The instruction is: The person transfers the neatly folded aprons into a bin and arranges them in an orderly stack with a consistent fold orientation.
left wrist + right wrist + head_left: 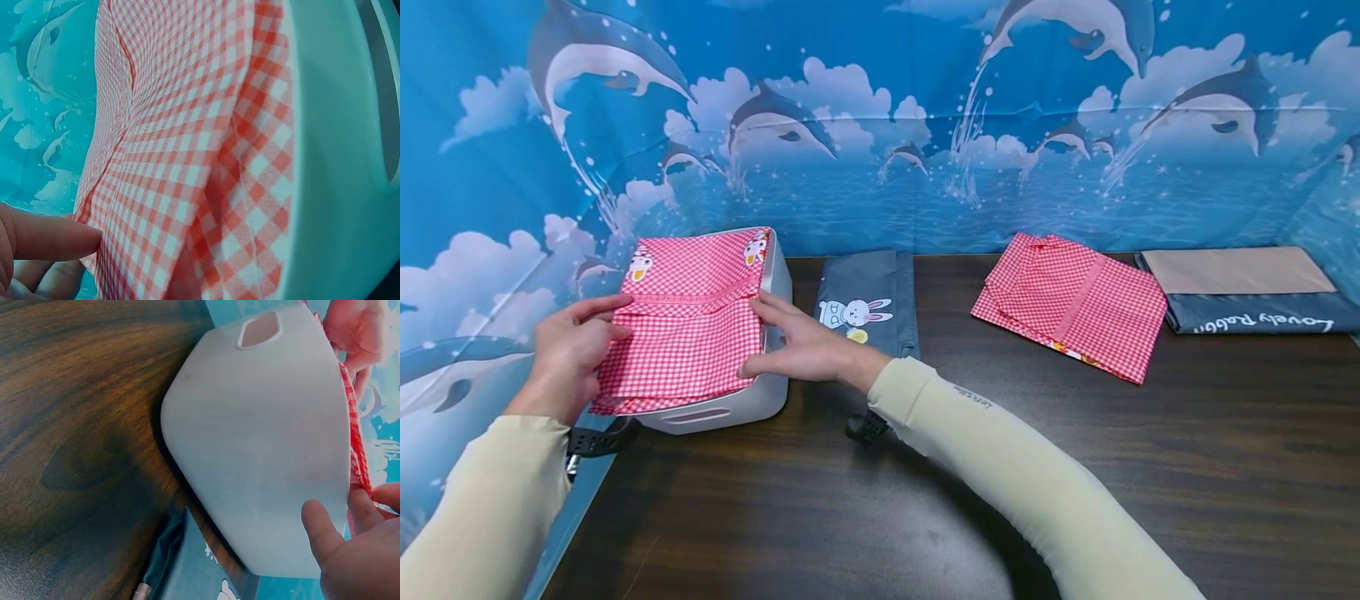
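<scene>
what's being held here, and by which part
The left grip pinches the red checked cloth by its left edge; the right grip touches its right edge, but whether it holds is unclear.

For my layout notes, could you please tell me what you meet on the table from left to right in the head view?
White bin, dark rabbit-print fabric, folded red checked cloth, dark-and-beige folded fabric.

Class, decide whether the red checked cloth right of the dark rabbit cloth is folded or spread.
Folded: in the head view, the red checked cloth shows overlapping layers with offset edges at its left.
</scene>
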Demonstrator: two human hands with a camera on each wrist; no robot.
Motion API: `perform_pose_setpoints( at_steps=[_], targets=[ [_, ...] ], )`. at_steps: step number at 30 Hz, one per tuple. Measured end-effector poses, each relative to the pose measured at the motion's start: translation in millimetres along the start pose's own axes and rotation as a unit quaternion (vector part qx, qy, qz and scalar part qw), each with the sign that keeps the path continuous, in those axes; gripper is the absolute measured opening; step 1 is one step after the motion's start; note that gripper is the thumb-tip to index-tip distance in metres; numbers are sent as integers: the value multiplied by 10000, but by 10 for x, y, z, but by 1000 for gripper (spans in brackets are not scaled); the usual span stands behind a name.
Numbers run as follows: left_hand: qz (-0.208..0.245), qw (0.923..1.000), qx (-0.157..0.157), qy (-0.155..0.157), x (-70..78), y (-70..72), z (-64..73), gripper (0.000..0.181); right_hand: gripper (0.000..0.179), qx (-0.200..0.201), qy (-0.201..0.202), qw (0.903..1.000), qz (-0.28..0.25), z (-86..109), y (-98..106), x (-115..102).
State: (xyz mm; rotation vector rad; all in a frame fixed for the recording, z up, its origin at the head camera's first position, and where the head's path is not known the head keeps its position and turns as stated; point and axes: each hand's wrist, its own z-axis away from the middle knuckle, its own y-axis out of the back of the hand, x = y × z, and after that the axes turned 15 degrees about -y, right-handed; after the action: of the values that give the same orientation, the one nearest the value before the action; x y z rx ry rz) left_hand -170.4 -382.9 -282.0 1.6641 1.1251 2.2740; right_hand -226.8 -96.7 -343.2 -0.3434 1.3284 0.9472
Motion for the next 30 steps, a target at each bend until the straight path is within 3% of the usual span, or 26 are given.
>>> perform_pose_setpoints(
  at_steps=[11, 23, 30],
  targets=[
    [-52, 10000, -38, -7, 6, 19, 5, 57, 95, -54, -3, 10000, -45, -5, -30, -17],
    [331, 9994, -1, 100, -35, 23, 8, 56, 94, -42, -43, 9999, 102, -7, -48, 1],
    [278, 9996, -24, 79, -24, 25, 15, 56, 94, -13, -89, 9998, 176, -14, -49, 6]
  ],
)
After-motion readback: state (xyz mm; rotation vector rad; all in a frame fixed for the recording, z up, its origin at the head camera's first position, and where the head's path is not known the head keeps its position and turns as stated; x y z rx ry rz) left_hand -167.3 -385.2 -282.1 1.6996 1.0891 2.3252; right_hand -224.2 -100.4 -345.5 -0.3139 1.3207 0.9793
